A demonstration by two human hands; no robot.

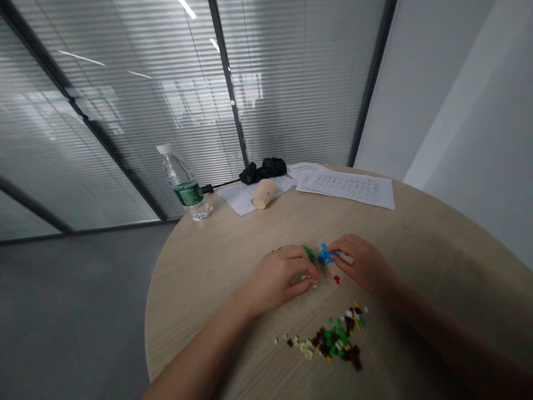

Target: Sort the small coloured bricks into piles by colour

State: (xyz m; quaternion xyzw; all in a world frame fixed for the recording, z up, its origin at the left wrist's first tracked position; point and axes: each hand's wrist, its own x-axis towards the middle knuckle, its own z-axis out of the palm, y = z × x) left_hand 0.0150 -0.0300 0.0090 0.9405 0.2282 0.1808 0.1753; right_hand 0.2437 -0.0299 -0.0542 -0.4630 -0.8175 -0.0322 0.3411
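The right hand [361,262] pinches the blue pieces [325,255] at two o'clock from the left hand [280,278] (whose grip I cannot tell), and a slip could scatter the red piece [336,279] at their five o'clock.

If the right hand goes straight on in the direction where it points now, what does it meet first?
Probably the blue building bricks at the fingertips of the right hand, which seem already touched; beyond, perhaps the green building bricks, though depth is unclear.
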